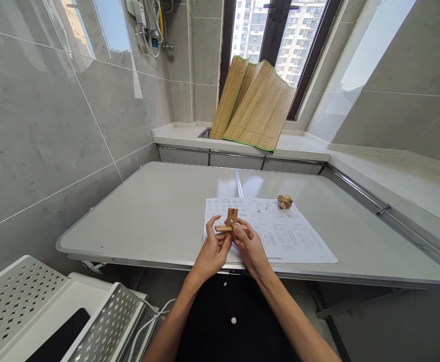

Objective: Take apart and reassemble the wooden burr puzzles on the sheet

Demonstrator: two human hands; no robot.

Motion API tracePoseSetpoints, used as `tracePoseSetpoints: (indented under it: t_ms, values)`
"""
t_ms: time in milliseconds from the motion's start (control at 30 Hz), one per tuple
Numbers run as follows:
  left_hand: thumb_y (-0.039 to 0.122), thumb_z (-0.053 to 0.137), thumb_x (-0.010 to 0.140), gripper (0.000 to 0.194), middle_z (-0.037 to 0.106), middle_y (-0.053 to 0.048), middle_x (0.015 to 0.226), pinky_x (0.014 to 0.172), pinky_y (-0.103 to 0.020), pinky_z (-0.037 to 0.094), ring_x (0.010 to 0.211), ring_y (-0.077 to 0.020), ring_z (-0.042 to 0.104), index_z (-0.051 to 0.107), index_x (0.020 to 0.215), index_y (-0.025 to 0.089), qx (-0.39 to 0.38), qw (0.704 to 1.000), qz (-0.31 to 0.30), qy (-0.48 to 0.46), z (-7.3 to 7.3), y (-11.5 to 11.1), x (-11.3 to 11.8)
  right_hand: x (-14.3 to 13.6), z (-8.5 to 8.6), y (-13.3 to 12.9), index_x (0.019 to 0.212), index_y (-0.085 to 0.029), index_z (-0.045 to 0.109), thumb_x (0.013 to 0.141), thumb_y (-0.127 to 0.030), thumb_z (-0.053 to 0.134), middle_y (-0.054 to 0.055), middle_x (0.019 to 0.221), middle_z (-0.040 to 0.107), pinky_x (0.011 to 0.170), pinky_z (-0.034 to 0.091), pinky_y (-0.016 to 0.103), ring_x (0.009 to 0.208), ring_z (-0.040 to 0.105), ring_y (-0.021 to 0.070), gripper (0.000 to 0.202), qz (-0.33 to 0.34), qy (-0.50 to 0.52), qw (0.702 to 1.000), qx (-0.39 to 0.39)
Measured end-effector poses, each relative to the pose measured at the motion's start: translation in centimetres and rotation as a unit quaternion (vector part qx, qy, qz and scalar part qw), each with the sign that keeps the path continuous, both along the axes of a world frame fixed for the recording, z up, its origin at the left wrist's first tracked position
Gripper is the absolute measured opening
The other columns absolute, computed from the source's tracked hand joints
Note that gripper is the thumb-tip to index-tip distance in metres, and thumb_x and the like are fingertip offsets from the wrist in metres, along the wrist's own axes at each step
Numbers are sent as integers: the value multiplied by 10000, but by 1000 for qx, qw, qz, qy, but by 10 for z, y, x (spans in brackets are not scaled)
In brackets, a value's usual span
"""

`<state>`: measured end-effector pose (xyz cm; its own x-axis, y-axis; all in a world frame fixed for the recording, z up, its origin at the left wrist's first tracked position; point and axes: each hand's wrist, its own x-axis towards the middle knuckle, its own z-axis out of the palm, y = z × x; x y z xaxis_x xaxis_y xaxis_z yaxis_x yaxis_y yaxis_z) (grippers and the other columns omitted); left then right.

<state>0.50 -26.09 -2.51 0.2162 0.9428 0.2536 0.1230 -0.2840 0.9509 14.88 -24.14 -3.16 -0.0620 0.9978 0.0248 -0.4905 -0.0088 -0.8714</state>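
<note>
Several small wooden pieces [232, 216] are held together above the table's front edge, one upright with a dark mark on it and another lying crosswise. My left hand [215, 253] grips them from the left and below, its index finger raised. From the right, my right hand [250, 247] pinches the same pieces near where they cross. Beneath them lies a printed white sheet [298, 236]. On the sheet's back right corner sits a cluster of joined wooden pieces [285, 201]. The fingers hide how the held pieces fit together.
The white table [148, 211] spans the middle. A bamboo mat [259, 108] leans by the window on the back ledge. White perforated racks [19, 291] with a dark flat object [63, 337] and white cables [144, 332] are at the lower left.
</note>
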Motion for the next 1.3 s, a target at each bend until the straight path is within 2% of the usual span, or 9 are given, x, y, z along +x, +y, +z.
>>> tracePoseSetpoints:
  t_ms: [133, 267, 433, 567, 633, 733, 933, 1067, 1300]
  values:
    - [415, 556, 1049, 710, 655, 36, 776, 621, -238, 439, 604, -121, 566, 145, 1602, 242, 4, 1000, 4, 24, 1, -7, 2, 14, 0, 3, 1173, -220, 707, 743, -534, 902, 110, 1206, 776, 1063, 534, 463, 1193, 710, 323, 566, 68, 2, 998, -11]
    - [417, 703, 963, 793, 521, 113, 649, 654, -242, 444, 572, -108, 485, 231, 1578, 250, 36, 997, 51, 53, -2, -9, 3, 35, -1, 7, 1191, -198, 719, 758, -535, 897, 130, 1261, 759, 1075, 527, 464, 1222, 698, 340, 577, 93, -24, 995, -24]
    - [404, 857, 835, 811, 521, 63, 867, 662, -241, 459, 630, -96, 439, 397, 1497, 319, 90, 988, 109, 61, -4, -4, 1, 57, -1, 7, 1213, -194, 712, 760, -545, 898, 139, 1265, 755, 1060, 534, 502, 1164, 720, 344, 602, 125, -45, 991, -32]
    - [429, 886, 809, 822, 552, -51, 1295, 732, -282, 532, 857, -150, 568, 457, 1509, 376, 133, 985, 52, 93, -2, -1, -2, 65, 3, 2, 1234, -216, 702, 762, -520, 909, 135, 1246, 762, 1005, 553, 473, 1188, 711, 346, 599, 182, -81, 980, -24]
    - [446, 858, 843, 769, 536, -72, 1385, 729, -293, 543, 910, -169, 597, 474, 1505, 375, 149, 984, 22, 99, -1, -1, -2, 67, 6, -1, 1242, -222, 699, 768, -526, 903, 121, 1207, 771, 971, 561, 453, 1151, 722, 329, 599, 212, -91, 973, -20]
    - [472, 830, 871, 659, 563, -74, 1372, 709, -299, 545, 822, -144, 592, 534, 1446, 346, 172, 980, 17, 100, -2, -2, -2, 69, 9, -3, 1232, -220, 700, 767, -541, 897, 95, 1115, 780, 921, 574, 420, 1044, 743, 284, 598, 249, -88, 964, -17]
    - [508, 840, 853, 760, 629, -16, 1106, 725, -290, 548, 690, -109, 531, 488, 1506, 346, 166, 981, 5, 99, -3, -3, -2, 72, 8, -2, 1159, -221, 705, 749, -540, 906, 74, 1039, 781, 871, 583, 410, 911, 743, 247, 557, 266, -90, 959, -38]
    - [522, 852, 834, 713, 620, -2, 1012, 790, -309, 551, 740, -135, 558, 549, 1443, 311, 154, 983, 4, 102, 0, -3, -3, 70, 7, 0, 1082, -209, 729, 772, -544, 887, 61, 992, 757, 871, 577, 397, 915, 723, 240, 483, 263, -90, 960, -41]
    - [520, 823, 865, 635, 646, -35, 1123, 883, -357, 558, 878, -186, 624, 559, 1400, 301, 152, 983, 10, 101, -3, -4, -5, 65, 12, -3, 1047, -161, 768, 857, -602, 788, 79, 940, 721, 801, 574, 366, 881, 688, 235, 481, 288, -106, 951, -31]
